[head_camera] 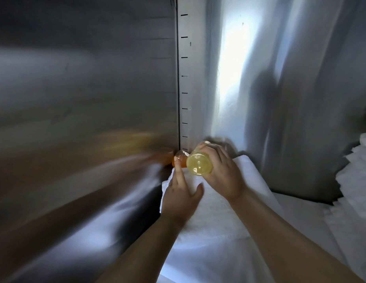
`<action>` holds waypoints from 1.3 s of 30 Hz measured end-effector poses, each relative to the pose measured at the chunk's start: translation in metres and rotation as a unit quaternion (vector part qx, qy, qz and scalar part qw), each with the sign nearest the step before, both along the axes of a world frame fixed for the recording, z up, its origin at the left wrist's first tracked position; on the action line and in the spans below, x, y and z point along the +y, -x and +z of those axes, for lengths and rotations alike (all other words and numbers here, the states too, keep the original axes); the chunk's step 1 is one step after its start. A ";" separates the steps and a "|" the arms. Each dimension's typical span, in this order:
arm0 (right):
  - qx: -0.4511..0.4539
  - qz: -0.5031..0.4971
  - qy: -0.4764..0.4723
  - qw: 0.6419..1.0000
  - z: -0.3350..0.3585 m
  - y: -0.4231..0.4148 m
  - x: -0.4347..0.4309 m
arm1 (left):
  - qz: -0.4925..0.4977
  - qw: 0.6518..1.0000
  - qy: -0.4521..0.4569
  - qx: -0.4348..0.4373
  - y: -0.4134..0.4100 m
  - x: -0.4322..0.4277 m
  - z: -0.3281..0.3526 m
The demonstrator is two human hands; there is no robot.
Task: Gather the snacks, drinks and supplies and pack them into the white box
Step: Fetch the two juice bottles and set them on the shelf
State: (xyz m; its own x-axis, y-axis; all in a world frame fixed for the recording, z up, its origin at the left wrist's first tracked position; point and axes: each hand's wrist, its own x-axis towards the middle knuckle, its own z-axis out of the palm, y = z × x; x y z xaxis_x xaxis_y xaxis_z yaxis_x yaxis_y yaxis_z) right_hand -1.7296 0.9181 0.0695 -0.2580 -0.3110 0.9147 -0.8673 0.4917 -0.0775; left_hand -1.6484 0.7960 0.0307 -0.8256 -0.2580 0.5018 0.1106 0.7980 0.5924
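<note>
Head view: yellow bottle (199, 163) of pale drink, clear round bottom turned toward the camera, held just above a folded white towel (219, 211). Gripped around its body by the curled fingers (215, 152) of the right hand (225, 172). Just left, orange bottle (180, 159) in the corner by the metal wall (86, 78). Touched by the straight forefinger of the left hand (181, 193), thumb spread, grasping nothing.

Our one wide-angle head camera looks forward and down past the left hand (182, 195) and right hand (225, 172), close into the slotted steel corner (184, 84), the yellow bottle (199, 163) turned base-on to us.
</note>
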 end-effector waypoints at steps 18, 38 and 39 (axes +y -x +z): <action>-0.170 0.108 -0.003 0.980 -0.004 -0.004 0.008 | -0.030 0.993 -0.093 0.072 -0.005 -0.004 0.000; -0.188 0.109 -0.001 0.976 0.003 -0.002 0.001 | -0.016 0.981 -0.177 0.076 -0.015 -0.007 -0.006; -0.175 0.115 0.001 0.978 0.004 -0.004 0.001 | -0.005 0.981 -0.179 0.069 -0.016 -0.006 -0.006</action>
State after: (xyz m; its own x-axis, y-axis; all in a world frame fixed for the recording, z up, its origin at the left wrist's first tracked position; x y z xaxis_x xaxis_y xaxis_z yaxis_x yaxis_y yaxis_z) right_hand -1.7254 0.9193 0.0732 -0.4784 -0.3954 0.7841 -0.8753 0.2868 -0.3894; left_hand -1.6324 0.7899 0.0250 -0.7597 -0.4300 0.4879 0.2165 0.5402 0.8132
